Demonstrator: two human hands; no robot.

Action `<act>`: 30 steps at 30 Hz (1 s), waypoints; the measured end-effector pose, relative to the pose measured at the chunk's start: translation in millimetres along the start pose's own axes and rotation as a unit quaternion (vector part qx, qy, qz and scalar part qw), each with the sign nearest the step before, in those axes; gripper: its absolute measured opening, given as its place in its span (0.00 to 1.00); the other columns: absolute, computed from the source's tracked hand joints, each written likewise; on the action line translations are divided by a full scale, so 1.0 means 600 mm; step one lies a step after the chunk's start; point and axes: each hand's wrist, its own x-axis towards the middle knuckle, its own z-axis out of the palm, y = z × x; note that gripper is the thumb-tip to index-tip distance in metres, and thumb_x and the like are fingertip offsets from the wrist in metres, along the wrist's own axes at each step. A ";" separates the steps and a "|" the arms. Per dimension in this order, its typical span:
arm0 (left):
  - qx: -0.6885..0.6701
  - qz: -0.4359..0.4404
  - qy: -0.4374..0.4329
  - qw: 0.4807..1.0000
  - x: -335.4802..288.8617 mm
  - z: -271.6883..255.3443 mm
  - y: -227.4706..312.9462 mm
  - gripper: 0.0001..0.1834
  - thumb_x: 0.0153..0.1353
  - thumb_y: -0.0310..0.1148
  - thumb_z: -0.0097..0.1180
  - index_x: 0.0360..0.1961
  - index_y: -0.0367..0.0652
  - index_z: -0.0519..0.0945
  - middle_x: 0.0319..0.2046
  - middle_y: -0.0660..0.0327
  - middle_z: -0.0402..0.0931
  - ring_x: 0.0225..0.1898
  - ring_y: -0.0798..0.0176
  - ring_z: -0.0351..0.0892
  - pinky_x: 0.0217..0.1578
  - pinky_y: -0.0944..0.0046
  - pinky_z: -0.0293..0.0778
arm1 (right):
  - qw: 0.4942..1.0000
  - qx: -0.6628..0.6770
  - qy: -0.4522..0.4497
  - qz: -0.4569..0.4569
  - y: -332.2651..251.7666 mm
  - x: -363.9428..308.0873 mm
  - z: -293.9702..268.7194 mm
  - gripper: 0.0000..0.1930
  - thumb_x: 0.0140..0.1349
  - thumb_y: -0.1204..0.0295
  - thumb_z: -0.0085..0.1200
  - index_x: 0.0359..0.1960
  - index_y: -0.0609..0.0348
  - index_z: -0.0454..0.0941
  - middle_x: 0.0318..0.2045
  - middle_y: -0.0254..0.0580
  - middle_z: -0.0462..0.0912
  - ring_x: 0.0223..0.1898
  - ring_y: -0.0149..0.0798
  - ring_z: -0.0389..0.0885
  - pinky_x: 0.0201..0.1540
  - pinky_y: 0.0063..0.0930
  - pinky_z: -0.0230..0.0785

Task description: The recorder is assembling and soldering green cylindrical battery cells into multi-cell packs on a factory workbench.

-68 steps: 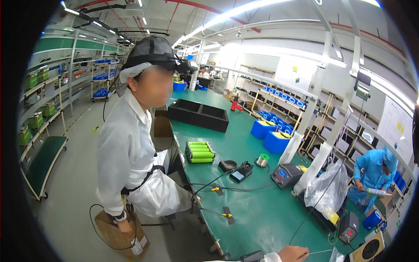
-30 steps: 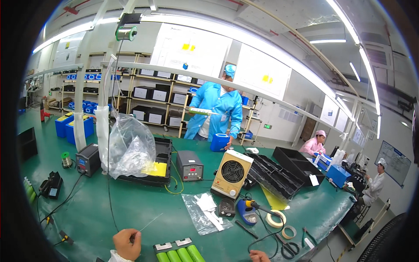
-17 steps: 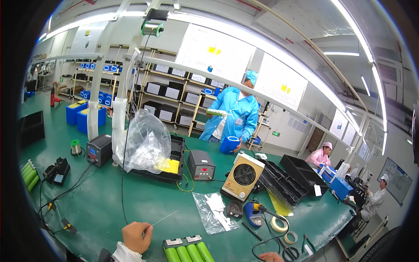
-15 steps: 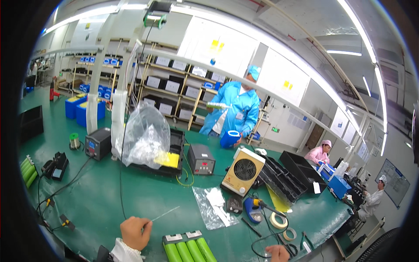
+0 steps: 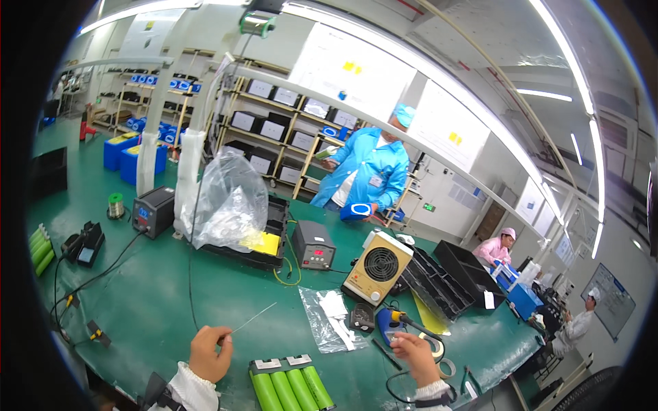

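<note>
My left hand (image 5: 210, 353) is closed in a pinch on one end of a thin, pale strip (image 5: 256, 316), which points up and right over the green bench. Between my hands, at the bench's near side, lies a pack of green cylindrical cells (image 5: 289, 388) with pale tabs along its far end. My right hand (image 5: 416, 356) is raised with thumb and fingers pressed together, in front of the blue soldering iron stand (image 5: 388, 322); what it holds, if anything, is too small to make out. Neither hand touches the cells.
A clear bag with white strips (image 5: 334, 318) lies ahead of the cells. Behind it stand a yellow-beige fan unit (image 5: 378, 268), a dark soldering station (image 5: 313, 245) and a black case (image 5: 275, 229). Tape (image 5: 447, 368) lies at right. A person in blue (image 5: 367, 168) stands across the bench.
My right hand has risen from the lower edge to beside the soldering iron stand. My left hand still holds the strip, nearly in place. The person opposite has tilted the blue item they hold.
</note>
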 end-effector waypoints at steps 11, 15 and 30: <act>-0.046 -0.103 -0.011 0.994 -0.013 -0.003 -0.013 0.01 0.56 0.21 0.57 0.31 0.35 0.78 0.21 0.55 0.76 0.20 0.58 0.75 0.23 0.64 0.69 | 0.869 0.469 0.160 0.004 0.059 0.133 -0.049 0.16 0.60 0.78 0.57 0.48 0.64 0.65 0.48 0.53 0.75 0.29 0.33 0.76 0.32 0.22 0.75; 0.014 -0.080 -0.021 0.996 -0.012 -0.024 -0.001 0.01 0.54 0.22 0.60 0.28 0.38 0.79 0.20 0.56 0.76 0.20 0.56 0.76 0.22 0.62 0.69 | 0.903 0.407 0.105 0.090 0.065 0.183 -0.064 0.14 0.64 0.70 0.56 0.48 0.59 0.69 0.42 0.49 0.78 0.31 0.35 0.78 0.34 0.29 0.74; 0.165 0.059 0.002 0.984 0.010 -0.024 -0.006 0.05 0.46 0.27 0.66 0.24 0.47 0.82 0.25 0.66 0.74 0.30 0.57 0.69 0.36 0.57 0.61 | 0.894 -0.305 0.122 -0.304 0.084 0.068 0.081 0.17 0.64 0.67 0.55 0.53 0.61 0.79 0.42 0.47 0.86 0.41 0.37 0.84 0.47 0.27 0.72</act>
